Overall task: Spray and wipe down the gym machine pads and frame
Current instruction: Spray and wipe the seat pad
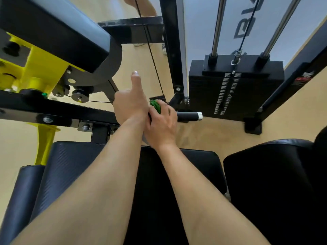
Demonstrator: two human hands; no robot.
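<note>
My right hand (162, 125) is closed around a green cloth (155, 106), pressing it onto the machine's black handle bar (188, 116), whose silver end cap sticks out to the right. My left hand (131, 103) lies against the right one on the same bar. Its thumb points straight away from me and its fingers are hidden. Both forearms reach over the black seat pad (198, 167). A large black pad (53, 32) hangs at upper left above the black frame beam (58, 110). No spray bottle is visible.
The black weight stack (235, 89) with chrome guide rods (217, 27) stands just beyond the handle. Yellow pivot parts (42, 68) and a cable pulley (80, 96) are at left, with a roller pad (24, 191) below. Another black pad (269, 183) is at right. Someone's leg (141, 6) shows at top.
</note>
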